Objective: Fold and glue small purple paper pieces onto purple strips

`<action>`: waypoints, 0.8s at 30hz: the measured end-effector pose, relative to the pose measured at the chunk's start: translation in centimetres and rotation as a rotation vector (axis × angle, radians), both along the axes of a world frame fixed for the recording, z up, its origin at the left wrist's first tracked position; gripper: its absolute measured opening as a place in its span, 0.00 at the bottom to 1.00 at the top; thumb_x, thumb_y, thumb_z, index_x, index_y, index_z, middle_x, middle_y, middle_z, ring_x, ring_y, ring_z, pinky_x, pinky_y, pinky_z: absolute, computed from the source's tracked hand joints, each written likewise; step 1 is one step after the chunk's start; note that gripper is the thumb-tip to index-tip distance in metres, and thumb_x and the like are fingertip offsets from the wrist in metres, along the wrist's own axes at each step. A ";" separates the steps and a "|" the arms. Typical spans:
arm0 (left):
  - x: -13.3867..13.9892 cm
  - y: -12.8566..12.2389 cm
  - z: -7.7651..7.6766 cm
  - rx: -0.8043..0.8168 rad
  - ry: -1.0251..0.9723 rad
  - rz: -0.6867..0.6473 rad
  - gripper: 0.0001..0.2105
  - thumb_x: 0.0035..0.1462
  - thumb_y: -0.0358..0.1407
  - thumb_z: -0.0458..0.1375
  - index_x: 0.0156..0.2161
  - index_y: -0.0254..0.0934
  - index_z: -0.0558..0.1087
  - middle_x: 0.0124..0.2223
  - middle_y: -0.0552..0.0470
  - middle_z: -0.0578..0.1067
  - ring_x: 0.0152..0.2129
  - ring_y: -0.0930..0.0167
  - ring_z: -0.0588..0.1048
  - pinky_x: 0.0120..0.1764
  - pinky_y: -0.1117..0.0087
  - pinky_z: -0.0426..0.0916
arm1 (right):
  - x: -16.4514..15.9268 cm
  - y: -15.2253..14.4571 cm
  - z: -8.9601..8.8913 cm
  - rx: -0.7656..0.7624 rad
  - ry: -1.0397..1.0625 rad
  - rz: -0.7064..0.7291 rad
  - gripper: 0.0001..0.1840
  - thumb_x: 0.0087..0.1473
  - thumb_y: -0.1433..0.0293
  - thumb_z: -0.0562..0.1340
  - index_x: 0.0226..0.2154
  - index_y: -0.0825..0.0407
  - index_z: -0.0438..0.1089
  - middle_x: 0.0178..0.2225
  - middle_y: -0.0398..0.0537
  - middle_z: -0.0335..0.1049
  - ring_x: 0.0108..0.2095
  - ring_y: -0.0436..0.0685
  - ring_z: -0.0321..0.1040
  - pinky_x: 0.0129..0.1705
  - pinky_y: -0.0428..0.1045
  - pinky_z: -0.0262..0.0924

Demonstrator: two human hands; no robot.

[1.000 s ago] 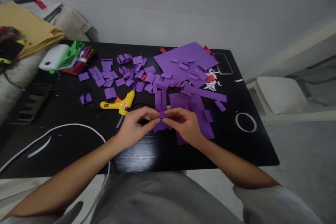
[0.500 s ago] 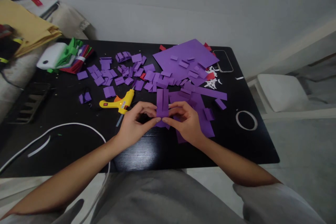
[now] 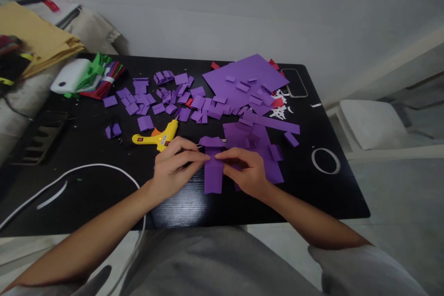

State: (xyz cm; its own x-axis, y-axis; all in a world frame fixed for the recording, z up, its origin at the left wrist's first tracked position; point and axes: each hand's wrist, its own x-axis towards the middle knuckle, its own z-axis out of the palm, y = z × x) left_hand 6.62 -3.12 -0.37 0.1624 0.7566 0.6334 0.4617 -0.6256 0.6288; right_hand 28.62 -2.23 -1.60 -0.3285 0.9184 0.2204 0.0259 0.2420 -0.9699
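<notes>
Between my hands, above the black table, is a folded strip of purple paper point(image 3: 213, 178), its long flap hanging toward me. My left hand point(image 3: 178, 162) pinches its left edge, fingers closed. From the other side my right hand point(image 3: 244, 166) grips the strip's right edge with thumb and fingertips. A yellow glue gun point(image 3: 157, 137) lies just beyond my left hand, its nozzle pointing away. Under and beside my right hand rests a purple paper sheet point(image 3: 267, 148) with small folded pieces on it.
Several folded purple pieces point(image 3: 166, 95) are scattered across the table point(image 3: 104, 212). Farther back lies a large purple sheet point(image 3: 239, 67) beside white paper scraps point(image 3: 279, 111). A tape ring point(image 3: 326, 161) is at right. A white cable point(image 3: 100, 164) loops at left near bundled coloured strips point(image 3: 100, 76).
The purple strip has turned over in my hands: its long part stood away from me and now hangs toward me. Both hands have shifted their grip on it.
</notes>
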 end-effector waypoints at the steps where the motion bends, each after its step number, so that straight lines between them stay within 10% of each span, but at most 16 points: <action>1: 0.0 0.0 -0.1 -0.009 -0.001 0.001 0.07 0.60 0.28 0.66 0.38 0.42 0.85 0.35 0.50 0.79 0.31 0.71 0.78 0.34 0.70 0.74 | 0.0 0.0 0.0 0.001 -0.008 -0.003 0.07 0.57 0.71 0.71 0.39 0.44 0.83 0.38 0.44 0.84 0.34 0.55 0.79 0.37 0.50 0.75; 24: 0.1 -0.2 -0.2 -0.174 -0.078 -0.154 0.03 0.61 0.31 0.68 0.40 0.40 0.83 0.37 0.48 0.85 0.33 0.68 0.83 0.38 0.69 0.79 | 0.1 0.1 -0.6 0.045 0.002 -0.080 0.07 0.57 0.71 0.71 0.36 0.42 0.84 0.37 0.45 0.85 0.39 0.58 0.81 0.43 0.53 0.77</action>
State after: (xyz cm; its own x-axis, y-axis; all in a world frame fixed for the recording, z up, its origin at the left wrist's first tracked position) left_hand 6.70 -3.31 -0.57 0.2401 0.8256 0.5106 0.3147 -0.5638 0.7636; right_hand 28.76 -2.12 -2.22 -0.2545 0.9306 0.2630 0.0450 0.2831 -0.9580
